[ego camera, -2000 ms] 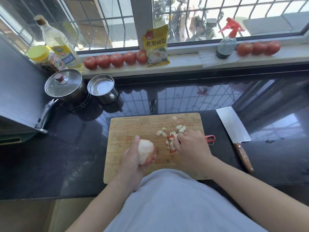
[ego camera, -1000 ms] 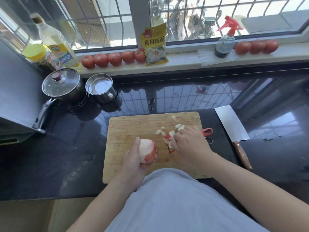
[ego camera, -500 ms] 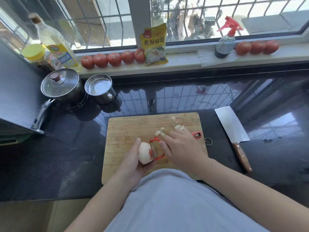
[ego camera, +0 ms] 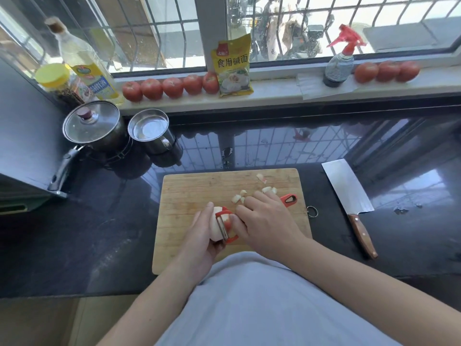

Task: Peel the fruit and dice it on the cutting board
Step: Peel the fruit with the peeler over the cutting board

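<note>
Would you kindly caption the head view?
Left hand holds fruit; right hand draws red peeler over cutting board.

Readable text: one packet only.
Yellow packet [ego camera: 234,67] on the windowsill [ego camera: 274,93] reads "食用碱面" in dark characters; small red logo at its top left too small to read. Oil bottle [ego camera: 84,63] label blurred, unreadable.

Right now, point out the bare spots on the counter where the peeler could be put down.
Bare counter lies left of the cutting board, below the pot. Another patch sits between the board's right edge and the cleaver, and more lies right of the cleaver. The board's left half is bare too. It is crowded mid-board around both hands, the fruit and the cut pieces.
</note>
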The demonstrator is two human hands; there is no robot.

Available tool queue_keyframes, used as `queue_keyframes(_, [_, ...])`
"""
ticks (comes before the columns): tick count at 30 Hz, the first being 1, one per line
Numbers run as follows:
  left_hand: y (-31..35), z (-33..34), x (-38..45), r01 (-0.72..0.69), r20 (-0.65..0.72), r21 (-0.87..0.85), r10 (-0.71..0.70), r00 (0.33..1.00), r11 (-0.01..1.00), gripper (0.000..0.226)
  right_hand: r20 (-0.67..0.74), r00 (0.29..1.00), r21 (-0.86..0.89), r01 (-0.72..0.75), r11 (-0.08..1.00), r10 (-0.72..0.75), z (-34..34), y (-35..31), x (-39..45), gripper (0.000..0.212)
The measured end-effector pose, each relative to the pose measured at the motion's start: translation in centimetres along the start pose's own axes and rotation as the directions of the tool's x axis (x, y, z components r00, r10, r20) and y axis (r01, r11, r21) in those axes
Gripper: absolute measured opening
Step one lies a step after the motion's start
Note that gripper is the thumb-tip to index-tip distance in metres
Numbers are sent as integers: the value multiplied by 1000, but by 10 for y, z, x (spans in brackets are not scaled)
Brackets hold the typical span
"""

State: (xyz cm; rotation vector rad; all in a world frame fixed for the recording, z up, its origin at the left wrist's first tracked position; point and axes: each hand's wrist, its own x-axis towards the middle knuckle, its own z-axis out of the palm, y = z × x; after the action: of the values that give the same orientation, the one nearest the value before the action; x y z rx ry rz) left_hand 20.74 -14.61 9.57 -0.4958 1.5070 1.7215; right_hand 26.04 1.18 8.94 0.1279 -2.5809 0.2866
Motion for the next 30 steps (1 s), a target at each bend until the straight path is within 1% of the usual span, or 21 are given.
queue_keyframes(3, [0, 2, 0, -58, -4, 32, 59, 998, 998, 45, -17, 1000, -3, -9, 1000, 9, 2, 2, -2, 35])
queue_keyframes(5, [2, 5, -2, -83, -9, 39, 83, 996, 996, 36, 1, 1000, -3, -15, 1000, 15, 4, 5, -4, 34])
queue_keyframes(7, [3, 6, -4, -83, -18, 32, 83, 996, 996, 30, 70, 992, -41, -103, 994, 105, 11, 17, -9, 34])
queue_keyframes(8, [3, 6, -5, -81, -24, 24, 82, 996, 996, 26, 141, 973, -103, -168, 980, 182, 13, 27, -9, 36])
queue_keyframes(9, [4, 6, -5, -76, -28, 15, 76, 997, 997, 24, 265, 928, -195, -213, 957, 260, 15, 38, -11, 36])
queue_keyframes(10, [4, 5, -6, -68, -27, 6, 68, 997, 998, 24, 398, 859, -301, -210, 930, 323, 15, 48, -14, 32])
queue_keyframes(11, [5, 4, -7, -53, -18, -4, 53, 998, 999, 26, 499, 791, -376, -170, 911, 354, 14, 56, -18, 25])
queue_keyframes(12, [5, 3, -7, -33, -3, -19, 33, 999, 999, 29, 565, 733, -411, -149, 900, 379, 12, 63, -21, 20])
queue_keyframes(13, [6, 2, -7, -7, 17, -37, 7, 1000, 999, 33, 598, 693, -435, -141, 889, 403, 9, 67, -23, 22])
queue_keyframes(14, [7, 1, -8, 22, 35, -47, -20, 999, 999, 36, 606, 672, -452, -149, 879, 426, 7, 69, -24, 27])
queue_keyframes(15, [7, 1, -8, 49, 46, -58, -46, 998, 997, 39, 586, 669, -473, -177, 863, 458, 7, 68, -25, 32])
queue_keyframes(17, [7, 2, -10, 96, 67, -91, -90, 994, 991, 42, 544, 679, -497, -213, 841, 493, 7, 65, -24, 40])
queue_keyframes(19, [6, 2, -11, 133, 76, -131, -123, 989, 982, 45, 499, 739, -431, -241, 870, 452, 8, 60, -24, 42])
queue_keyframes(20, [6, 2, -10, 150, 73, -149, -141, 987, 977, 47, 448, 799, -346, -260, 901, 402, 7, 55, -22, 42])
queue_keyframes(21, [5, 1, -9, 164, 68, -156, -155, 986, 974, 47, 355, 872, -235, -267, 935, 338, 5, 49, -21, 41])
queue_keyframes(22, [5, 1, -8, 174, 63, -151, -166, 984, 973, 47, 228, 940, -124, -231, 965, 254, 2, 40, -20, 38])
queue_keyframes(23, [4, 1, -8, 182, 59, -139, -175, 983, 974, 46, 102, 981, -46, -159, 986, 163, 0, 31, -18, 33])
queue_keyframes(24, [4, 2, -7, 185, 60, -128, -179, 982, 974, 44, 25, 996, 2, -83, 997, 83, -3, 22, -15, 29])
queue_keyframes(26, [3, 2, -7, 176, 65, -116, -169, 983, 978, 39, -42, 999, 30, 11, 999, -9, -7, 9, -8, 30])
queue_keyframes(28, [3, 3, -7, 153, 40, -92, -150, 988, 984, 36, -63, 998, 20, 28, 999, -27, -6, 4, -3, 34])
queue_keyframes(30, [3, 4, -7, 126, 23, -61, -125, 992, 990, 36, -50, 998, 5, 36, 999, -35, -2, 4, -3, 37])
